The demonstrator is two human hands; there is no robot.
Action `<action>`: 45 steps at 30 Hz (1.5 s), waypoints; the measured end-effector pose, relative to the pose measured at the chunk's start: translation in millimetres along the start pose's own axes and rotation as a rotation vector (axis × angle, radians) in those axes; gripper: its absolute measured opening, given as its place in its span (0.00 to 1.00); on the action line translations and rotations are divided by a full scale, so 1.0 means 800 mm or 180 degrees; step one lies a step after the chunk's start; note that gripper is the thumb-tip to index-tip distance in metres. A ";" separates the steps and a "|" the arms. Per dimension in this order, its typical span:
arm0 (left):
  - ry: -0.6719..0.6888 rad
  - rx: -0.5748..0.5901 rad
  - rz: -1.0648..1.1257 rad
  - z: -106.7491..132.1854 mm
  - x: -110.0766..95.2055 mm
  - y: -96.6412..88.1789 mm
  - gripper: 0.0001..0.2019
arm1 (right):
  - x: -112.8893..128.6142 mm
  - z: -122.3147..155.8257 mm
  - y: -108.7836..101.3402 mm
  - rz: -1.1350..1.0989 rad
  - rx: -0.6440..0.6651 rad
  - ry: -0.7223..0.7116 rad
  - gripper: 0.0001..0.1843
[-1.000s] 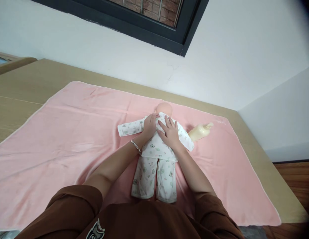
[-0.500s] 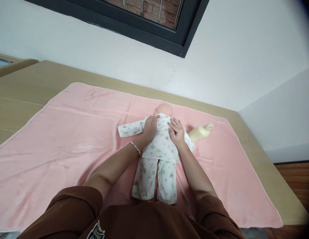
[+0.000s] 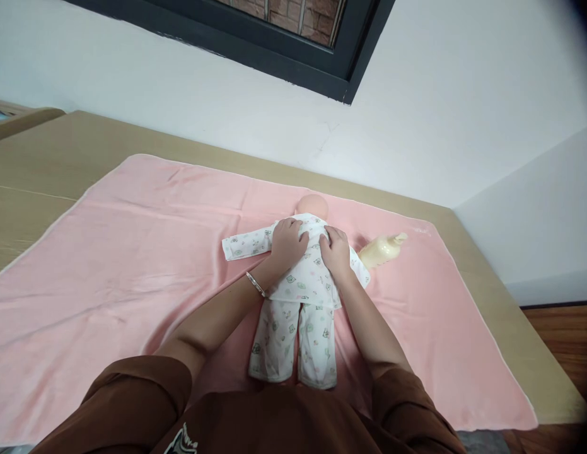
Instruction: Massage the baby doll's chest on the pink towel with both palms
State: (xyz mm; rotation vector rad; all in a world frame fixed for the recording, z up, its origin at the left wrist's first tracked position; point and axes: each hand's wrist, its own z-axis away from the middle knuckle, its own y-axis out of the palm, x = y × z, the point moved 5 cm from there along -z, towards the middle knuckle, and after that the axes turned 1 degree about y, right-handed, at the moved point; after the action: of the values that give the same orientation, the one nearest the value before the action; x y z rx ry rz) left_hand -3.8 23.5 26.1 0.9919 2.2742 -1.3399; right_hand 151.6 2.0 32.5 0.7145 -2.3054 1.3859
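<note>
A bald baby doll (image 3: 312, 205) lies on a pink blanket (image 3: 180, 208), its head pointing away from me. It wears a white printed top (image 3: 300, 284) and matching trousers (image 3: 316, 347). My left hand (image 3: 287, 243) rests on the upper left of the top, thumb apart from the fingers. On the upper right lies my right hand (image 3: 335, 249), its fingers bent over the cloth near the shoulder. Both hands are open against the doll's upper body. One sleeve (image 3: 248, 244) stretches out to the left; the other is partly hidden behind my right forearm.
A cream-coloured bottle (image 3: 382, 251) lies on the blanket, right of the doll. Under the blanket is a wooden table (image 3: 113, 135), set against a white wall (image 3: 274, 126). A dark window frame (image 3: 321, 79) is above, and a wooden rail (image 3: 28, 123) stands at far left.
My hands have shifted slightly on the doll's upper body. Their fingers are now more bent, and my left thumb has moved away from the fingers. Doll and bottle stay in place.
</note>
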 end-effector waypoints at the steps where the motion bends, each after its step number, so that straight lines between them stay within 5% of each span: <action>1: 0.0007 0.0055 -0.0030 -0.001 0.001 0.001 0.14 | -0.004 -0.003 0.003 0.0064 0.0085 0.0076 0.22; 8: 0.0149 0.0217 -0.0010 -0.002 0.004 0.008 0.19 | -0.008 -0.015 0.012 0.0312 0.0447 0.0180 0.24; 13: 0.0111 0.0339 -0.0098 -0.002 0.004 0.007 0.21 | 0.008 -0.011 0.015 0.0596 0.0527 -0.0195 0.25; 23: 0.0647 0.0296 0.0198 -0.006 0.000 0.007 0.14 | 0.020 -0.004 0.010 0.0310 0.0314 -0.0451 0.19; 31: 0.0306 -0.0248 -0.0204 0.006 -0.003 -0.006 0.08 | 0.020 0.011 0.004 0.0364 -0.0137 0.0205 0.18; 40: 0.0455 -0.0044 -0.0072 -0.004 0.009 0.012 0.15 | -0.003 -0.010 0.019 0.0417 0.0357 -0.0188 0.21; 45: 0.0448 -0.0275 -0.0029 0.002 0.006 0.004 0.07 | 0.008 0.004 0.012 0.0316 -0.0173 -0.0476 0.17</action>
State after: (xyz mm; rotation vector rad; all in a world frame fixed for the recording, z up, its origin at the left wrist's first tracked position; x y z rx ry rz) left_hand -4.9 25.2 20.9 1.0788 2.4197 -1.1988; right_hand 140.2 1.7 27.7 0.7184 -2.5156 1.3478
